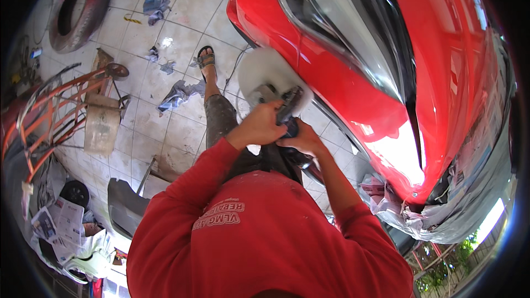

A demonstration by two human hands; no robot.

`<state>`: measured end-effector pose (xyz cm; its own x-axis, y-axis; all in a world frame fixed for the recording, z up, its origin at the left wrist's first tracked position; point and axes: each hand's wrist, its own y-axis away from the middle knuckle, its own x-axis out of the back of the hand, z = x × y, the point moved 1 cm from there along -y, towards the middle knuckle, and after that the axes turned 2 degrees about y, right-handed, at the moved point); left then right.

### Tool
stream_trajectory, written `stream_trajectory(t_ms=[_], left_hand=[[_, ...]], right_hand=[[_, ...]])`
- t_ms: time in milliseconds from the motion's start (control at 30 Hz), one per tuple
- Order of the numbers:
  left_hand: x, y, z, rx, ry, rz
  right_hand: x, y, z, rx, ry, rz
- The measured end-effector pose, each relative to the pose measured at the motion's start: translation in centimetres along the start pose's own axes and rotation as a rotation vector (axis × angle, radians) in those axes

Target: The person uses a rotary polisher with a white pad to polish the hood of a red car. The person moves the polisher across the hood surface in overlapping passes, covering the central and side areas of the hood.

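Both of my hands are closed on a dark power polisher held in front of my body. My left hand wraps around its upper part, and my right hand grips lower down, near its dark blue section. A large round white buffing pad is at the tool's far end. Its right edge lies close to the red car's lower front panel; I cannot tell whether they touch. The car's headlight is above and to the right of the pad. My fingertips are partly hidden by the tool.
A thin cable runs past my sandalled foot. Crumpled paper lies on the tiled floor. An orange hand truck and a tire stand at left. Grey sheeting and newspaper cover the car's right side.
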<state>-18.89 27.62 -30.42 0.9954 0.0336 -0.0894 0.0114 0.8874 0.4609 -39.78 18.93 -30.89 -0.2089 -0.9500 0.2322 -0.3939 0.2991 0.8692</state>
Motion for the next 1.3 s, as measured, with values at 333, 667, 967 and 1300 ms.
stream_trajectory(t_ms=[333,667,967,1300], left_hand=[[-19.3,3.5,8.7,-0.126,-0.023,-0.17],[-6.6,4.2,11.2,-0.039,-0.202,0.056],[-19.9,4.0,18.7,-0.226,-0.403,-0.3],[-16.6,9.2,14.9,-0.935,-0.331,0.045]], right_hand=[[4.2,21.1,12.6,-0.173,-0.366,-0.005],[1.7,9.9,2.8,0.162,-0.245,-0.095],[2.7,17.7,14.8,0.347,-0.489,0.067],[3.0,22.1,13.2,0.335,-0.871,0.122]])
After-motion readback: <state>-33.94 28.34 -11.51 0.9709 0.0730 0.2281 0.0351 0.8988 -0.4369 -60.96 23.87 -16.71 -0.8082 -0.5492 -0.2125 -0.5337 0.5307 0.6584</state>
